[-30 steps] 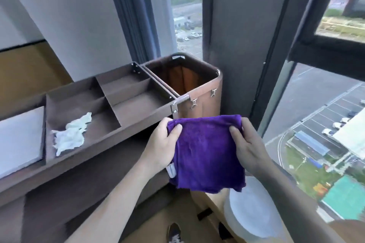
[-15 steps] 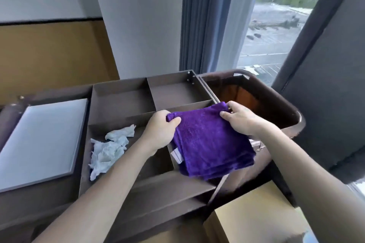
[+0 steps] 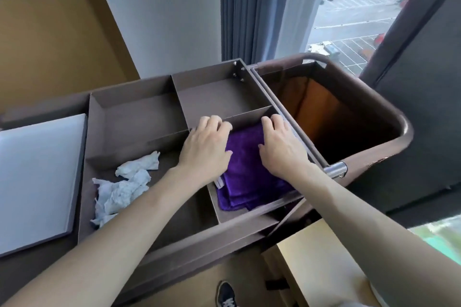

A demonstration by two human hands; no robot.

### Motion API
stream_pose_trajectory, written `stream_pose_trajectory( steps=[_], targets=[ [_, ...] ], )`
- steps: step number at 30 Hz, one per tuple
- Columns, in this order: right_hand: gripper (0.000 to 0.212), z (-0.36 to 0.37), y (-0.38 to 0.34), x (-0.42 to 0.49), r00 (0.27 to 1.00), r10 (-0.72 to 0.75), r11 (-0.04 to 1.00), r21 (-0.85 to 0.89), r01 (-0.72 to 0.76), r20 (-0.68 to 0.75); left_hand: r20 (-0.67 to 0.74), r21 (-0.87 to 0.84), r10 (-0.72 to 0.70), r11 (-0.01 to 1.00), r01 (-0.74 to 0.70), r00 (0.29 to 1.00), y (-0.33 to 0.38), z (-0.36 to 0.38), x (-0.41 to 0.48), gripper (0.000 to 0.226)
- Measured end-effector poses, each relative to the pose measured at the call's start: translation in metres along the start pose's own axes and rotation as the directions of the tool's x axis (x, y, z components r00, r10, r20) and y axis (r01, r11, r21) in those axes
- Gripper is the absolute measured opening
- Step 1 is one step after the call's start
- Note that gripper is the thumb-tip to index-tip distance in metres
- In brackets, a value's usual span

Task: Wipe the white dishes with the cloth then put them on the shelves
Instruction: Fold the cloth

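My left hand and right hand rest side by side on the folded purple cloth, fingers curled round its far edge. The cloth lies flat beneath both palms in the near right compartment of the brown divided tray.

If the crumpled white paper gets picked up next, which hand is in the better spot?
Probably the left hand. It sits on the left of the purple cloth, beside the compartment holding the crumpled white paper. The right hand is on the far side, by the brown bin.
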State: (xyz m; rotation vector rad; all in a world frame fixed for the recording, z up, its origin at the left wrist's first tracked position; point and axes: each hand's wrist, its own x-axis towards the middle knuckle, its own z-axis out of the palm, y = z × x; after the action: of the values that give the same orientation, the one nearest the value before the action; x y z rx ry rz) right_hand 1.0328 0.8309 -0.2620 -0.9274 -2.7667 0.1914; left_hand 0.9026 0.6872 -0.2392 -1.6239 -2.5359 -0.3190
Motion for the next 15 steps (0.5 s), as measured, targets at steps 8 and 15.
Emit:
stream_pose_trajectory(
  steps=[8, 15],
  targets=[
    [0.103, -0.002, 0.019, -0.024, 0.839, -0.01, 0.981, 0.168, -0.097, 0.544, 0.621, 0.024, 0.011, 0.999, -0.033, 0.784, 0.026, 0.02, 0.0, 0.108],
    [0.072, -0.025, 0.009, -0.04, 0.898, 0.0, 0.995, 0.093, -0.046, 0.44, 0.584, 0.079, -0.037, 0.997, -0.011, 0.811, 0.039, -0.005, -0.006, 0.118]
  ],
)
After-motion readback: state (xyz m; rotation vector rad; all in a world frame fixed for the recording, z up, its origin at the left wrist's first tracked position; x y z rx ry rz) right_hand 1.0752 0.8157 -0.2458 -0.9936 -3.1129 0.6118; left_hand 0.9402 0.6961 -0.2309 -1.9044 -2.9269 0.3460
